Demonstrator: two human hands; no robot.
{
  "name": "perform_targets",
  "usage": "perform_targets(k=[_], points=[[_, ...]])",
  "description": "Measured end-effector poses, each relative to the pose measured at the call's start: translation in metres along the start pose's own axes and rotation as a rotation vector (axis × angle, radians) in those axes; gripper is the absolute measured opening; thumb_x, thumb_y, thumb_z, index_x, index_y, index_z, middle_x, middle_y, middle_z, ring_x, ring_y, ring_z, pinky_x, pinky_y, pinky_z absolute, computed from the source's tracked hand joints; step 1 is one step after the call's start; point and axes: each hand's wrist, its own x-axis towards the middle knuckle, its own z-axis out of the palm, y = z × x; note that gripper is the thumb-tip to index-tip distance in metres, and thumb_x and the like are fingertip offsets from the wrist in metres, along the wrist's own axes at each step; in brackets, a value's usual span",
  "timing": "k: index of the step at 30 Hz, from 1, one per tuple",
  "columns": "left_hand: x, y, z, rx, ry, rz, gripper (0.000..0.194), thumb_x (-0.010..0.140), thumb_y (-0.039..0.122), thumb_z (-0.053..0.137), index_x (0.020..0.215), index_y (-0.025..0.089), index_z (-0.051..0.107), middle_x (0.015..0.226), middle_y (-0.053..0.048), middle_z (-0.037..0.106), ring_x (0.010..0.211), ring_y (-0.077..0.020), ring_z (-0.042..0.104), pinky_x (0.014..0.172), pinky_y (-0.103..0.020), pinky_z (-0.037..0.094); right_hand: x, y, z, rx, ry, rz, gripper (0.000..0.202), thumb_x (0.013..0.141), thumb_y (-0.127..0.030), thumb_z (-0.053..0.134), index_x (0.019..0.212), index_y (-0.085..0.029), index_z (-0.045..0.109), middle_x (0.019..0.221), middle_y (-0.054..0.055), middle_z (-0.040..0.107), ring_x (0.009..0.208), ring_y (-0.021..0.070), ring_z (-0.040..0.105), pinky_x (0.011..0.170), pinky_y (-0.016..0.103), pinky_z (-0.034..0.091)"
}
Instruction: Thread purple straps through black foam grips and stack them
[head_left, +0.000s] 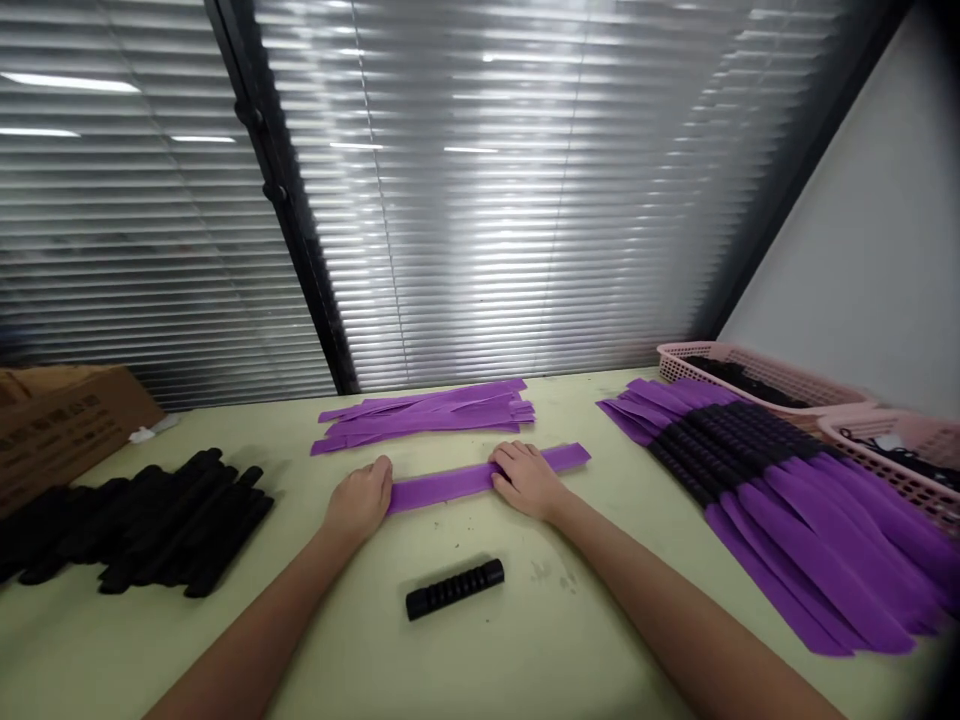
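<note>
A flat purple strip [442, 486] lies across the table in front of me, its right end tilted slightly away. My left hand [361, 497] is closed on the strip's left end, its fingertips mostly hidden. Farther right along the same strip, my right hand [527, 480] has its fingers curled over it, and a length of strip sticks out beyond. Nearer to me, a short black ribbed grip tube [455, 589] rests between my forearms, touched by neither hand.
Behind the strip lies a loose pile of purple strips [427, 412]. Black tubes [150, 520] are heaped at left beside a cardboard box [71, 415]. On the right are purple strips with black ribbed tubes around their middles [739, 450], and pink baskets [795, 385]. Blinds [480, 200] stand behind the table.
</note>
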Motion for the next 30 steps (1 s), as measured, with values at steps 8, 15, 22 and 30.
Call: perform_targets(k=[8,15,22,30], points=[[0.002,-0.008,-0.001,0.054,-0.009,0.178,0.034,0.089,0.054,0.042,0.082,0.024,0.057,0.085,-0.005,0.062,0.068,-0.0204,0.059,0.055,-0.026,0.030,-0.001,0.001,-0.003,-0.010,-0.021,0.008,0.018,0.087,-0.026,0.043,0.100,-0.016,0.051,0.099,0.007,0.060,0.091,0.0207,0.050,0.087,0.035,0.032],[0.009,-0.022,0.001,0.058,0.089,0.312,0.037,0.082,0.056,0.054,0.069,0.022,0.059,0.079,-0.006,0.058,0.064,-0.0173,0.055,0.061,-0.027,0.035,0.000,-0.001,-0.003,-0.045,-0.002,-0.043,0.021,0.091,-0.026,0.041,0.106,-0.014,0.051,0.102,0.009,0.062,0.094,0.0227,0.053,0.088,0.037,0.030],[0.005,-0.010,-0.004,0.177,0.183,0.414,0.031,0.087,0.050,0.050,0.088,0.022,0.063,0.090,-0.011,0.062,0.083,-0.0243,0.058,0.076,-0.034,0.039,0.001,-0.001,0.002,-0.117,0.015,-0.059,0.022,0.095,-0.026,0.039,0.110,-0.015,0.051,0.109,0.011,0.062,0.098,0.0239,0.053,0.087,0.036,0.032],[0.001,0.005,-0.004,0.326,0.104,0.562,0.030,0.097,0.036,0.032,0.108,0.019,0.056,0.099,-0.008,0.066,0.088,-0.0214,0.061,0.076,-0.034,0.039,0.002,-0.003,0.005,-0.184,0.060,-0.099,0.020,0.095,-0.027,0.042,0.108,-0.015,0.052,0.107,0.010,0.063,0.095,0.0233,0.054,0.083,0.035,0.033]])
